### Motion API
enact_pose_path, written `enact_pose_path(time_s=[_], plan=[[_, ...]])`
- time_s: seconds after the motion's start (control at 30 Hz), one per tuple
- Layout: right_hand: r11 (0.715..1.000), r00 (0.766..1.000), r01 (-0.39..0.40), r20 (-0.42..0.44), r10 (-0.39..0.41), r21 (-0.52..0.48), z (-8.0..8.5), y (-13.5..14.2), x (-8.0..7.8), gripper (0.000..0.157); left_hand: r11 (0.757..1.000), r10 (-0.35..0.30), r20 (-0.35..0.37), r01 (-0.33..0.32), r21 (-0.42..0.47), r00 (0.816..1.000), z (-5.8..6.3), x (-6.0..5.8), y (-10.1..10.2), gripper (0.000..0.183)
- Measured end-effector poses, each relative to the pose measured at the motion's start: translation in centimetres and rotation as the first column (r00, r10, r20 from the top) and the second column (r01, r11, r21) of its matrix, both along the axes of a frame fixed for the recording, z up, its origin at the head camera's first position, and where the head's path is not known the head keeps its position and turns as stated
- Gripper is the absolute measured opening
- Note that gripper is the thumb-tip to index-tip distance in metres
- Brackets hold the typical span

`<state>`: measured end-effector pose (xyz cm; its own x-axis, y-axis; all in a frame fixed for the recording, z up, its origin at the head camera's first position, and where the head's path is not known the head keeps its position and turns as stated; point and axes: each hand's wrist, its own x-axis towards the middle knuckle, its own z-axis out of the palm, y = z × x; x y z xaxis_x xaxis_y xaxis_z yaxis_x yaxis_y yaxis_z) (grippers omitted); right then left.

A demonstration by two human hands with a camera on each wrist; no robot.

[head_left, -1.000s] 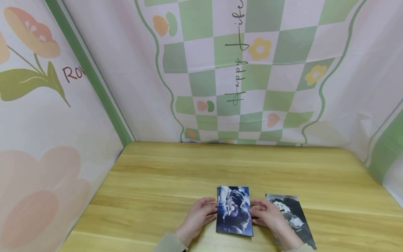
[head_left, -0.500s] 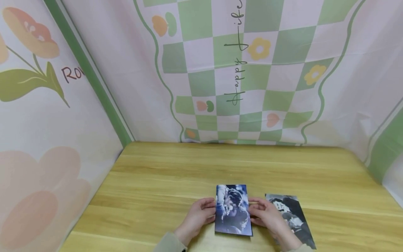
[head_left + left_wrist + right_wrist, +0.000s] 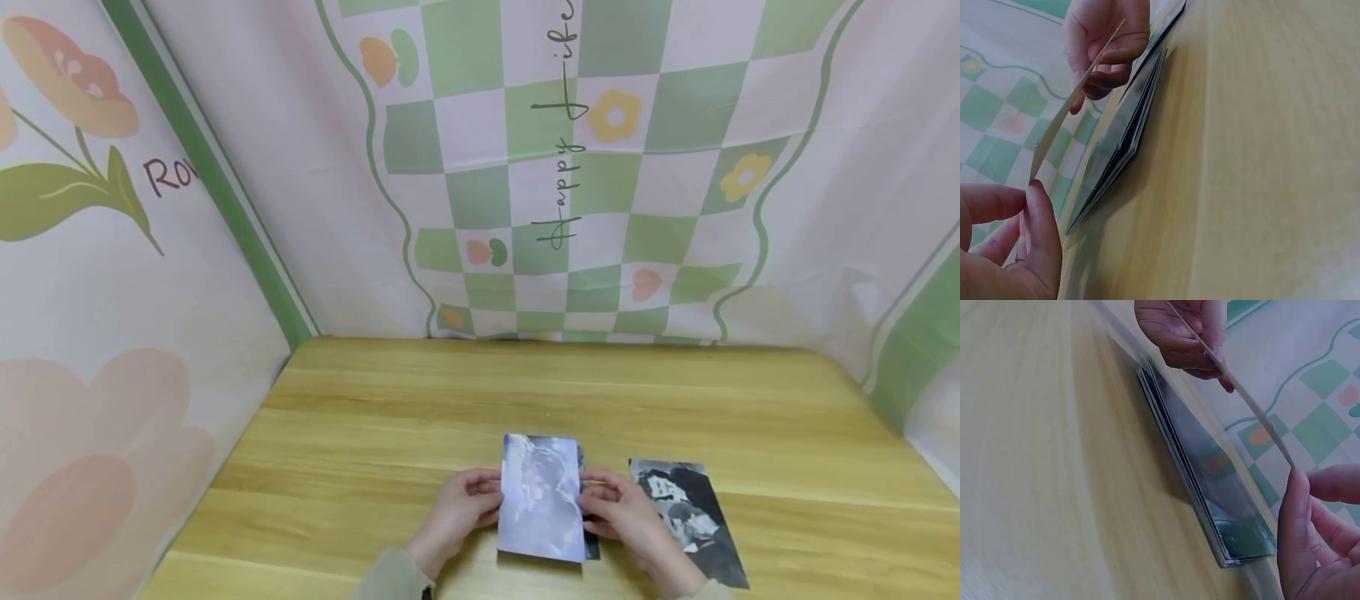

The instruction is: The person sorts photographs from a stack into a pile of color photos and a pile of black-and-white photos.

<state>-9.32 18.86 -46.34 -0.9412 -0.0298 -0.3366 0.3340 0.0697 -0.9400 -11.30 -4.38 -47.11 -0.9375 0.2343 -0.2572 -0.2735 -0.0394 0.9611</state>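
Holding the photo [image 3: 538, 498] raised above the stack [image 3: 1204, 481] and apart from it, roughly midway between left and right edges of the surface [image 3: 420, 400], well short of the far edge. Pinching one long side between thumb and fingers of the left hand [image 3: 459, 510], the other side likewise in the right hand [image 3: 621, 510].

Risks (judged):
– Gripped only by thin sides; could bow or crease under uneven inward pressure.
– With one pinch lost, likely to swing down and land askew on the stack.
– Note gaps between sheets of the stack, not flush; liable to slide or fan out if knocked by a low fingertip.
– Note glare across the photo in the head view; easy to misread.
– Note a loose photo [image 3: 693, 521] flat towards the right edge, partly hidden by the right arm [image 3: 675, 567]; cannot tell contact. Possibly shifted if brushed.

Containers: none seen. Stacked loose, directly on the surface, without tray or box; cannot count sheets.
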Motion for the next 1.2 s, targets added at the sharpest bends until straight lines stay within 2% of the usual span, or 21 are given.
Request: enact_pose_path(time_s=[0.27, 0.43, 0.8, 1.0, 1.2], plan=[[0.999, 0.999, -0.036, -0.032, 0.035, -0.040, 0.2, -1.0, 0.2, 0.050, 1.000, 0.006, 0.013, -0.006, -0.023, 1.000, -0.5, 0.0, -1.0, 0.036], [0.998, 0.999, -0.013, -0.033, 0.011, -0.056, 0.3, -2.1, 0.1, 0.048, 0.999, 0.010, 0.008, -0.009, -0.042, 1.000, -0.7, -0.1, -1.9, 0.037], [0.997, 0.999, -0.012, -0.049, 0.008, -0.081, 0.2, -5.0, -0.1, 0.043, 0.995, -0.014, -0.031, 0.011, -0.102, 0.999, -0.3, -0.4, -4.7, 0.036], [0.996, 0.997, -0.039, -0.075, 0.034, -0.074, 0.2, -6.7, -0.3, 0.041, 0.988, -0.035, -0.033, 0.030, -0.148, 0.999, -0.3, -0.8, -6.6, 0.037], [0.998, 0.994, -0.052, -0.095, 0.049, -0.021, 0.4, -8.9, -0.8, 0.040, 0.980, -0.013, -0.046, 0.004, -0.199, 0.999, -0.3, -1.0, -8.6, 0.038]])
